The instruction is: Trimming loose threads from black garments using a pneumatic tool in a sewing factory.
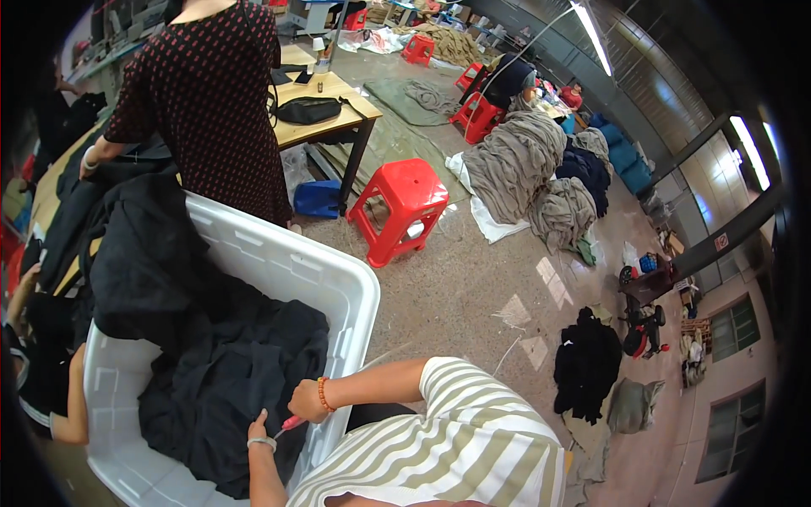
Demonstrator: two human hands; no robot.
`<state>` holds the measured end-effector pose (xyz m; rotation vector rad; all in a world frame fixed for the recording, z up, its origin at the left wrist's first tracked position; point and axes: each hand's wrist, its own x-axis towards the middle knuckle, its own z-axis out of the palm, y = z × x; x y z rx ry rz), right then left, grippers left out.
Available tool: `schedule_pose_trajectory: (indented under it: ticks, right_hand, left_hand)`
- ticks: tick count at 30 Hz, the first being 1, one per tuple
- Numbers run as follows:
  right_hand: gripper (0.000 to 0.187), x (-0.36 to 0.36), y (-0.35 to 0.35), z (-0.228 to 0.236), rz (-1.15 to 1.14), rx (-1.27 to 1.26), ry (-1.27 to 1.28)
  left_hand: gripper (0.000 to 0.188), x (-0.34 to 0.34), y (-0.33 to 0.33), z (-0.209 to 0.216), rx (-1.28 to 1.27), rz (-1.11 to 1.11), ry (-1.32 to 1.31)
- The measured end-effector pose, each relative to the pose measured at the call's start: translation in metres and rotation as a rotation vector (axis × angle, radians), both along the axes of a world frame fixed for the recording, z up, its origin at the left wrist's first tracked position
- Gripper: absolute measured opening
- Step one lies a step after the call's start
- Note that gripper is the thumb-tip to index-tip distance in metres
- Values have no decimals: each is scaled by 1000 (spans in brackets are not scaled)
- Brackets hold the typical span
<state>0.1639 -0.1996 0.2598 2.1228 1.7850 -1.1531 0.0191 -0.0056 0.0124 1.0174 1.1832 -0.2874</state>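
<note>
A large white plastic bin [367, 291] stands in front of me with black cloth [245, 363] heaped inside. At its near right side, my right hand [309, 402], with an orange bead bracelet on the wrist, is closed around a small tool with a pink-red handle [291, 422]. A thin shaft runs from it toward my left hand; its tip is too small to make out. Low over the cloth, my left hand [260, 427] has its thumb up and appears to grip a bit of black cloth, its other fingers mostly hidden. A pale band circles that wrist.
Across the bin, a person in a dark patterned dress [207, 101] handles black cloth at a long table. Another person's arm [76, 397] is at the bin's left. Beyond are a red stool [401, 207], a wooden table [351, 97], a blue dustpan [317, 198] and grey cloth heaps [515, 156].
</note>
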Motion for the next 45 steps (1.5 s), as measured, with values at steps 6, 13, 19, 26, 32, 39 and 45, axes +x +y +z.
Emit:
schedule_pose_trajectory:
  ticks: [6, 13, 19, 26, 32, 39, 45]
  right_hand:
    - [26, -16, -8, -3, -202, 104, -102]
    - [23, -48, -19, -4, -52, 110, -58]
    - [18, -41, -37, -15, -385, 230, -187]
    - [37, -14, -51, 23, -846, 501, -236]
    - [45, -26, -24, -1, -597, 724, 79]
    - [32, -48, 37, -79, -689, 671, 733]
    - [40, -4, 16, 85, -631, 741, 290]
  left_hand:
    - [44, -41, 12, 12, 97, 43, -271]
    - [42, -53, -3, 66, 149, 123, 0]
    - [52, -46, 8, 75, 363, -21, -444]
    - [28, -36, -3, 217, 816, -320, -722]
    - [19, -33, -58, 362, 279, -494, -1002]
    - [17, -60, -56, 453, 100, -658, -1754]
    - [15, -103, -3, 415, 776, -173, -810]
